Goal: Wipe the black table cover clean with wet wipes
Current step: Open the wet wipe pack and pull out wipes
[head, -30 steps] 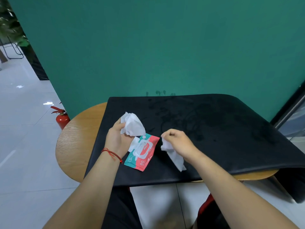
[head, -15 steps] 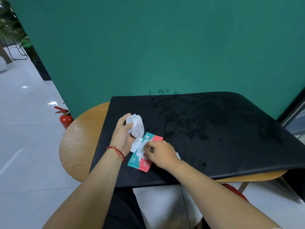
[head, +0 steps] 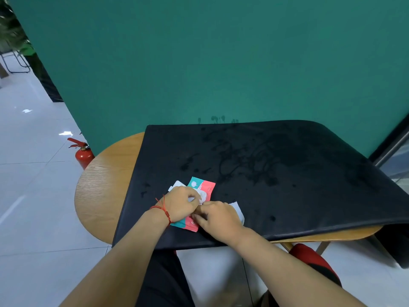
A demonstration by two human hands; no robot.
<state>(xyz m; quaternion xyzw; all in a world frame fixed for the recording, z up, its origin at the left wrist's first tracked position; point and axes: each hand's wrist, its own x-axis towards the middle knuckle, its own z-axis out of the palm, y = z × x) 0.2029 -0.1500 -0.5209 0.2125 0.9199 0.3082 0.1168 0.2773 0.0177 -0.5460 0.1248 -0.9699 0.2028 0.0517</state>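
Both hands meet over the wet wipe pack, which lies flat on the black table cover near its front edge. The left hand, with a red cord at the wrist, is curled over the pack's near-left part, fingers bent around something white that I take to be a wipe poking out just beyond the knuckles. The right hand is pressed down just right of the pack, fingertips pinched at its opening flap; whether it grips the flap or a sheet there is hidden. A second white wipe peeks out from under this hand, to the pack's right. By my reading the step is preparation, closing or drawing from the pack; wiping has not begun. Dark splashes and rings spread over the cover beyond and to the right of the pack. Next, one hand should carry a wipe out to those marks while the other steadies the cover on the round wooden counter.
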